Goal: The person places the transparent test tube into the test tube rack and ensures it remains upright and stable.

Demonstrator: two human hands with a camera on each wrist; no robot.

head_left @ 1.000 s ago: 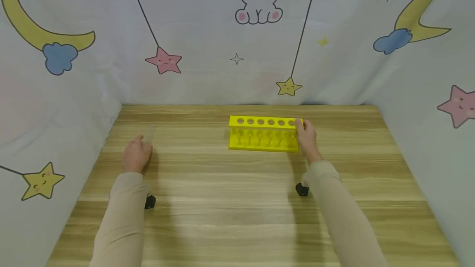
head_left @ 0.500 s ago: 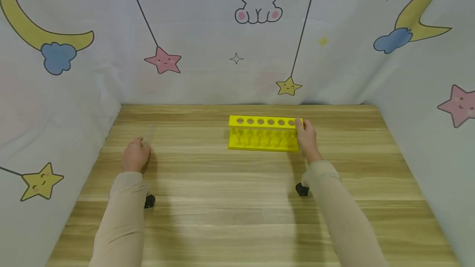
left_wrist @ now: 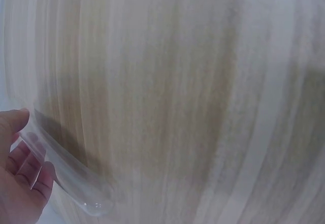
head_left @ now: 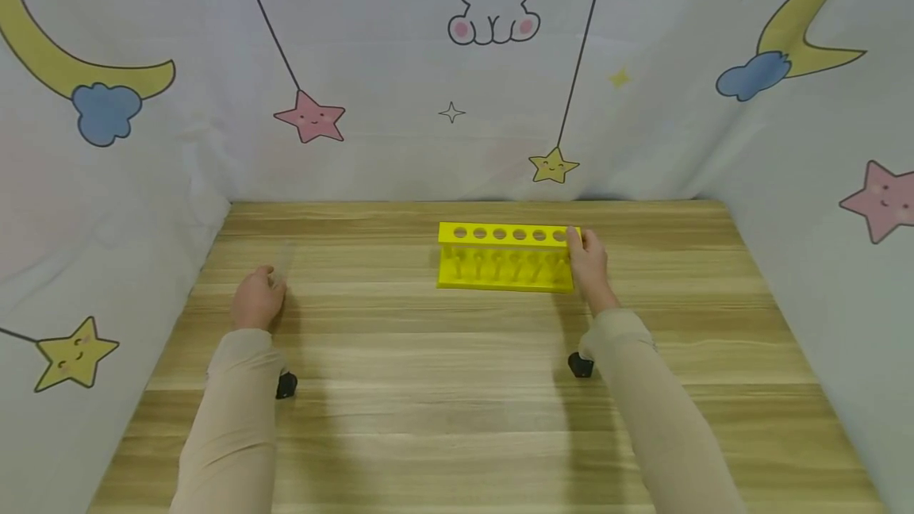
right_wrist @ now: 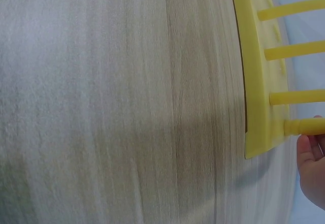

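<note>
A clear test tube (left_wrist: pixel 76 183) lies in the fingers of my left hand (head_left: pixel 257 298), at the left of the wooden table. In the left wrist view its rounded end points away from the palm, and the thumb and curled fingers are around its other part. In the head view the tube shows only faintly beyond the fingertips. A yellow test tube rack (head_left: pixel 503 236) stands on the table right of centre, with a row of round holes on top and pegs below. My right hand (head_left: pixel 589 266) grips its right end, thumb on the top plate; the right wrist view shows fingers at the end post (right_wrist: pixel 304 127).
The wood-grain table (head_left: pixel 428 387) is bounded at the back and sides by a white cloth (head_left: pixel 385 62) printed with moons, stars and a rabbit. Small black pieces (head_left: pixel 581 365) show under both wrists.
The head view has shifted slightly. My left thumb has drawn in a little toward the fingers around the test tube. The right hand and rack have stayed in place.
</note>
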